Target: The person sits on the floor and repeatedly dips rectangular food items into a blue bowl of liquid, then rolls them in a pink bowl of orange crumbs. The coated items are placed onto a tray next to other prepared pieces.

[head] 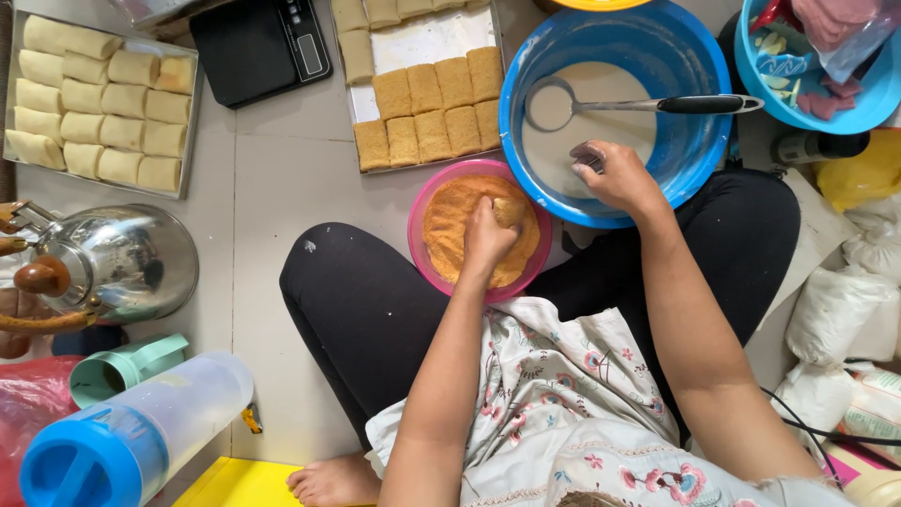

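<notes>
My left hand presses a crumb-coated roll down into the orange breadcrumbs of a pink bowl between my knees. My right hand hovers over the near rim of a blue bowl of pale batter, fingers curled and smeared with batter; I cannot tell whether it holds anything. A metal ladle with a black handle rests in the batter. A tray beyond the pink bowl holds rows of breaded pieces.
A second tray of pale uncoated rolls lies at far left, a black scale beside it. A steel kettle, a mint cup and a blue-lidded jug stand left. White bags pile at right.
</notes>
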